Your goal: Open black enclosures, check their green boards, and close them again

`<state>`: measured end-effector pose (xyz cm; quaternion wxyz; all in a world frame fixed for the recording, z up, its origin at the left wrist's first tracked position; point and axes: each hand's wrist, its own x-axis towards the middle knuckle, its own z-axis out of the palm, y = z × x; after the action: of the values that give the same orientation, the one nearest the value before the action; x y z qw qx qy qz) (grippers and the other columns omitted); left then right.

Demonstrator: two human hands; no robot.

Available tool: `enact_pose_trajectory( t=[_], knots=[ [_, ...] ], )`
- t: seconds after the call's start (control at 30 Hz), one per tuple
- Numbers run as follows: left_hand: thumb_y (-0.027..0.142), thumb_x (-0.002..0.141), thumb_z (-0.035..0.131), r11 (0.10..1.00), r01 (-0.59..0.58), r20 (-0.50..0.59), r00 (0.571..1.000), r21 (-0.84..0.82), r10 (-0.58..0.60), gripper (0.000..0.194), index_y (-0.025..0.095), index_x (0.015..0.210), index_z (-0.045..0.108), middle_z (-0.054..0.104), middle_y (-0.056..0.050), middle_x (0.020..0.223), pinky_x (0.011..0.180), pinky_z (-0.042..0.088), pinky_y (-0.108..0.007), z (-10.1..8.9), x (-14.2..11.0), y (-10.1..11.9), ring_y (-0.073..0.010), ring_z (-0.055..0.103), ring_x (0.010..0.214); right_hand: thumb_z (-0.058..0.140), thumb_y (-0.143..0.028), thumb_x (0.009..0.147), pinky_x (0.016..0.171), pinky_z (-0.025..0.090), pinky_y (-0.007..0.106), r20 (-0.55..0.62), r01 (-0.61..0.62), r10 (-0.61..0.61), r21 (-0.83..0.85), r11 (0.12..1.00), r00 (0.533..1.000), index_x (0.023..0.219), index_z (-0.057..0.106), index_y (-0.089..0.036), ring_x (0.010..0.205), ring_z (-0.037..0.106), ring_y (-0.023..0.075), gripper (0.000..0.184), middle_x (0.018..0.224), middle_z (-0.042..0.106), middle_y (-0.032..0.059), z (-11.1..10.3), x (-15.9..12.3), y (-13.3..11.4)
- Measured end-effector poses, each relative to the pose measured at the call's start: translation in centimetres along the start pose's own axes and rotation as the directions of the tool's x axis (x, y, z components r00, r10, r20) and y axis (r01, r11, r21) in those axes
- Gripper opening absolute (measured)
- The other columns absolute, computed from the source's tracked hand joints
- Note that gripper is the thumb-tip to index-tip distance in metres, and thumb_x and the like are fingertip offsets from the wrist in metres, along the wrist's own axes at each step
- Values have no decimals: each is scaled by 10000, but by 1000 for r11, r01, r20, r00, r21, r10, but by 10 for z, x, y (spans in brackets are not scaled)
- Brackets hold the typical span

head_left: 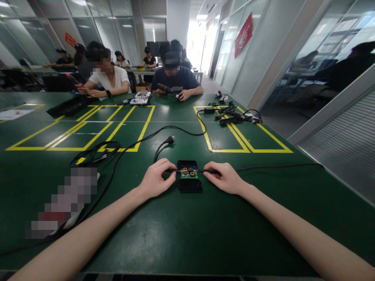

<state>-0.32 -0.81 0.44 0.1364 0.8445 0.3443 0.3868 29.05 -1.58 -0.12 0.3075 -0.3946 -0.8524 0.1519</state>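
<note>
Between my two hands is a small green circuit board (187, 173) with copper-coloured coils and blue wires at its ends. My left hand (159, 177) pinches the black cable on the board's left side; that cable curves back to a black power plug (169, 139). On the other side my right hand (224, 175) is closed on a second black cable (272, 167), which runs off to the table's right edge. One black plastic case half (190, 186) lies just in front of the board. The other case half (187, 163) is behind it, partly covered by the board.
A coiled black cable (95, 154) and a blurred-out object (64, 203) lie at left on the green table (164, 238). Black adapters and cables (231, 115) are heaped at the back right. Two people sit across the table, one handling a small white part.
</note>
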Motion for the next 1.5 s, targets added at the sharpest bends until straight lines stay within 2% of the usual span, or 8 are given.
enact_pose_trajectory(
  t=[0.17, 0.33, 0.5, 0.73, 0.83, 1.0, 1.27, 1.5],
  knots=[
    [166, 871, 555, 999, -35, 10, 999, -16, 35, 106, 181, 866, 659, 661, -36, 821, 687, 510, -270, -1, -1, 4, -163, 641, 755, 584, -269, 935, 479, 333, 219, 7, 36, -36, 63, 997, 999, 861, 625, -192, 452, 433, 89, 115, 587, 526, -48, -2, -1, -6],
    [166, 787, 551, 996, -88, 121, 989, -26, 90, 78, 187, 799, 624, 609, -7, 741, 605, 447, -246, -1, -3, 4, -138, 577, 650, 601, -251, 899, 485, 339, 206, 84, 87, -94, 83, 993, 992, 809, 608, -196, 445, 417, 78, 105, 566, 507, -59, -4, -3, -10],
    [179, 784, 539, 997, -76, 200, 977, -9, 76, 79, 190, 788, 618, 602, 2, 723, 590, 421, -238, -2, -3, 5, -129, 554, 628, 588, -256, 899, 492, 343, 214, 118, 83, -90, 61, 995, 989, 808, 610, -202, 443, 430, 83, 108, 571, 534, -52, -4, -2, -10],
    [184, 784, 560, 993, -1, 197, 980, 117, -22, 61, 199, 786, 619, 605, 13, 734, 570, 388, -237, 1, -2, 4, -123, 546, 603, 590, -276, 912, 522, 364, 220, 112, 36, -31, -51, 998, 993, 878, 666, -195, 467, 496, 97, 116, 604, 606, -30, 2, -1, -5],
    [181, 788, 567, 988, -7, 196, 980, 152, -24, 64, 199, 796, 628, 606, 15, 737, 559, 379, -239, 2, -2, 4, -122, 539, 590, 583, -271, 921, 528, 371, 219, 114, 25, -18, -62, 998, 993, 927, 690, -195, 481, 520, 103, 133, 619, 622, -24, 3, 0, -4],
    [179, 795, 565, 988, -41, 206, 979, 152, 9, 73, 197, 809, 634, 612, 15, 743, 560, 380, -236, 2, -3, 3, -123, 551, 596, 574, -279, 940, 530, 373, 217, 133, 63, -57, -46, 997, 990, 951, 708, -182, 471, 502, 97, 166, 605, 596, -32, 2, 0, -3],
    [185, 814, 566, 986, -36, 230, 973, 164, -2, 85, 201, 832, 648, 627, 12, 768, 556, 385, -242, 2, -3, 3, -123, 552, 595, 571, -272, 955, 538, 383, 224, 159, 65, -61, -25, 998, 985, 991, 709, -189, 472, 506, 104, 165, 600, 587, -40, 0, 0, -3],
    [192, 839, 562, 985, 6, 225, 973, 174, -46, 91, 201, 844, 653, 608, 11, 765, 551, 384, -239, 1, -2, 3, -119, 526, 586, 686, -372, 936, 567, 415, 231, 178, 73, -60, -65, 995, 982, 1018, 701, -206, 545, 591, 125, 185, 709, 683, -12, 1, -1, -1]
  ],
)
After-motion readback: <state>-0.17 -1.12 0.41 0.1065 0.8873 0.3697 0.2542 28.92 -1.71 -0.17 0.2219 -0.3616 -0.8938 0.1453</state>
